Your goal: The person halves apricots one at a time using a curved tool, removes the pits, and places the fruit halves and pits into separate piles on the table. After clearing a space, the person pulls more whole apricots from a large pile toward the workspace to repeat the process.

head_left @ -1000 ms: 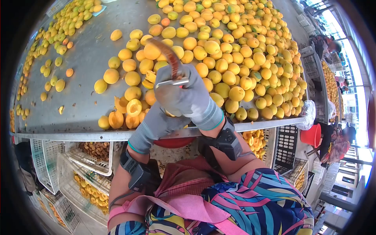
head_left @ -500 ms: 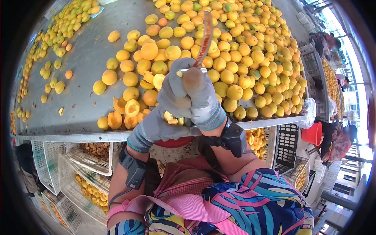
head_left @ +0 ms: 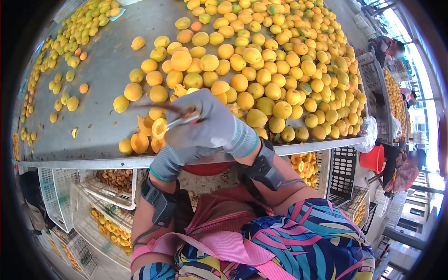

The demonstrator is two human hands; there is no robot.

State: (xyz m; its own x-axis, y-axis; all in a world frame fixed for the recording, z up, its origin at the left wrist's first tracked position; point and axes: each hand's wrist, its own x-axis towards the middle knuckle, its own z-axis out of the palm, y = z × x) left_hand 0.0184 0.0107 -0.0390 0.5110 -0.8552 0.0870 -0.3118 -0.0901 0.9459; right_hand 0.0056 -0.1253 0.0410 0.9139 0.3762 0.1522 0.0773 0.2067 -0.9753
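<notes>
My right hand (head_left: 207,116), in a grey glove, is closed around a knife-like tool (head_left: 184,119). Its metal part shows by the fingers, and a brown, motion-blurred end points left. Just below, my gloved left hand (head_left: 183,155) is curled under the right one at the table's edge; its fingers and whatever they hold are mostly hidden. Split apricot halves (head_left: 159,128) with hollow centres lie on the metal table (head_left: 100,126) left of my hands. Whole yellow-orange apricots (head_left: 282,110) are heaped beyond and to the right.
A red container (head_left: 208,168) sits below the table edge under my hands. Crates of apricot halves (head_left: 304,169) and a white crate of brown pieces (head_left: 112,196) stand beneath. On the right are a clear plastic bag (head_left: 368,133), a red bucket (head_left: 372,159) and other people (head_left: 403,170).
My right hand has turned and shifted left and slightly down; the tool's brown end swung from pointing up to pointing left. The cut apricot seen between my hands is now hidden.
</notes>
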